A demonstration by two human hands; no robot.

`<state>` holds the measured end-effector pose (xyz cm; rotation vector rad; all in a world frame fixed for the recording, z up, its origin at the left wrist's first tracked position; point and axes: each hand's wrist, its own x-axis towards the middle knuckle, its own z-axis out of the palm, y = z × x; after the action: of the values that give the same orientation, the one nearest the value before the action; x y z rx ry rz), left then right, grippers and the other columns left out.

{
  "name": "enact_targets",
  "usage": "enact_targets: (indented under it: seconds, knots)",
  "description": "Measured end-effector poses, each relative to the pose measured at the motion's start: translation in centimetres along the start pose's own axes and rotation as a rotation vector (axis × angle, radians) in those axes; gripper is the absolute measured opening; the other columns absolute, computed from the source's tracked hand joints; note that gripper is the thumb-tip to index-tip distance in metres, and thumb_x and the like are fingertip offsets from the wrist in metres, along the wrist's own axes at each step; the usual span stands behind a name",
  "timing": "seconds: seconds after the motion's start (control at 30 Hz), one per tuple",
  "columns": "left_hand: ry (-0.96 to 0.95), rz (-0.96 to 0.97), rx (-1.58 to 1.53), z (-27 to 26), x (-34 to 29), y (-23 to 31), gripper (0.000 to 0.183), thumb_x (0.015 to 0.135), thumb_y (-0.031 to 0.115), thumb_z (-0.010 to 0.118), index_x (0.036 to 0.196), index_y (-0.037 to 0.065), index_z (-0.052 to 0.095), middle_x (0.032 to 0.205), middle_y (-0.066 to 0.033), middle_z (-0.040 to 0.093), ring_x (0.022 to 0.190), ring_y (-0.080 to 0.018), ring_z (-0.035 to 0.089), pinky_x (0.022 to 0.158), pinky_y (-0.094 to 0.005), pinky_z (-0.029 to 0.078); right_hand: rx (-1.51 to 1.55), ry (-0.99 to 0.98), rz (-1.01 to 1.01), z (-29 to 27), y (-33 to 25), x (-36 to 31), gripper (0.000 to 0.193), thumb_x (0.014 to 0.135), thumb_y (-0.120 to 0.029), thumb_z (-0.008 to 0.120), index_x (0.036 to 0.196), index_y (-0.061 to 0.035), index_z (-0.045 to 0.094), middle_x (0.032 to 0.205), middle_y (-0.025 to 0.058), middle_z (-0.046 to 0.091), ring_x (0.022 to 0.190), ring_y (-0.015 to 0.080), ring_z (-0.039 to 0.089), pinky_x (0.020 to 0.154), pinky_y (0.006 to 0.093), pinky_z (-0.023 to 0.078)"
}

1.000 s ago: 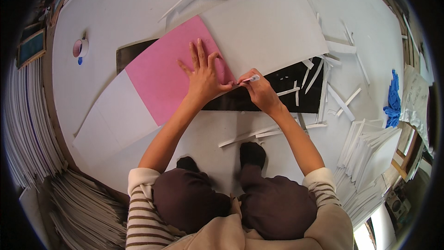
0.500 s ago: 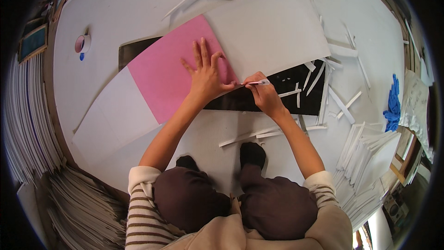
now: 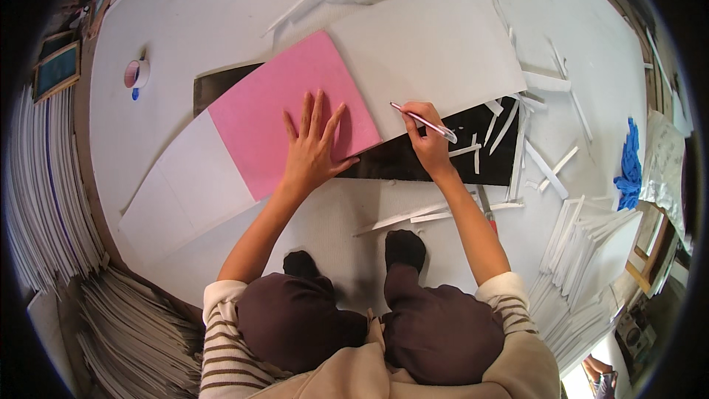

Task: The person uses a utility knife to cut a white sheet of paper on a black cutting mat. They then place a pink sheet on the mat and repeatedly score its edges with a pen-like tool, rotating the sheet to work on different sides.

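Observation:
My left hand (image 3: 314, 146) lies flat with fingers spread on a pink sheet (image 3: 281, 107), pressing it onto a long white board (image 3: 436, 48). Both rest over a black cutting mat (image 3: 413, 162). My right hand (image 3: 427, 140) grips a slim pink-handled craft knife (image 3: 423, 123), held at the right edge of the pink sheet where it meets the white board. The knife lies slanted, its pale end pointing right over the mat.
Several white cut strips (image 3: 543, 166) litter the mat's right end and the floor. A tape roll (image 3: 137, 73) sits at the left. Stacks of white boards (image 3: 591, 251) stand at right, more stacks (image 3: 44, 199) at left. A blue cloth (image 3: 630, 165) lies far right.
My right hand has slid the knife away from me along the pink sheet's right edge. My left hand has stayed flat on the pink sheet.

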<state>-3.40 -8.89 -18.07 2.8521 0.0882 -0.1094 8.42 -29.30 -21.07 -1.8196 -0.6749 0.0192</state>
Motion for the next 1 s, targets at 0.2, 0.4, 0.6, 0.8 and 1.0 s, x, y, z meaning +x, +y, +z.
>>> enact_targets:
  seconds: [0.2,0.4,0.6,0.8,1.0]
  knots:
    - [0.001,-0.042,0.024,0.3,-1.9,0.8,0.105,0.064,0.052,0.078,0.149,0.018,0.026,0.156,-0.0193,0.009,0.145,-0.0380,0.004,0.107,-0.0679,0.004,-0.010,0.007,-0.026,0.0,0.3,-0.3,0.011,0.087,0.000,0.062,0.097,-0.0033,0.059,0.092,0.0091,0.061,0.082,0.0211,0.060,0.074,0.0299,0.049]
    - [0.003,-0.002,-0.031,0.6,-1.9,1.5,0.102,0.064,0.052,0.077,0.148,0.021,0.029,0.156,-0.0186,0.012,0.145,-0.0375,0.007,0.106,-0.0700,0.003,-0.013,0.027,-0.034,0.3,0.2,-0.2,0.011,0.084,-0.002,0.064,0.094,-0.0031,0.058,0.089,0.0099,0.061,0.081,0.0270,0.059,0.071,0.0350,0.048]
    - [-0.021,-0.039,-0.027,0.7,-2.0,1.9,0.104,0.061,0.051,0.078,0.148,0.023,0.029,0.156,-0.0170,0.012,0.145,-0.0363,0.007,0.104,-0.0720,0.001,0.000,0.032,-0.015,0.3,0.1,-0.2,0.011,0.084,-0.001,0.064,0.093,-0.0032,0.058,0.088,0.0096,0.060,0.080,0.0270,0.058,0.070,0.0351,0.048]
    - [0.028,-0.074,0.002,0.6,-1.2,0.9,0.101,0.064,0.051,0.077,0.148,0.023,0.028,0.157,-0.0152,0.011,0.146,-0.0342,0.006,0.105,-0.0707,-0.001,-0.007,0.030,-0.010,0.5,-0.3,0.1,0.011,0.083,-0.002,0.065,0.090,-0.0036,0.057,0.085,0.0087,0.060,0.078,0.0266,0.057,0.069,0.0355,0.047]
    - [0.011,-0.062,0.007,0.2,-0.7,0.3,0.101,0.066,0.058,0.073,0.149,0.023,0.027,0.157,-0.0144,0.011,0.146,-0.0328,0.006,0.105,-0.0701,-0.002,-0.045,0.022,-0.022,1.0,-0.2,0.2,0.012,0.082,-0.003,0.066,0.089,-0.0057,0.057,0.084,0.0066,0.060,0.078,0.0255,0.056,0.070,0.0364,0.045]
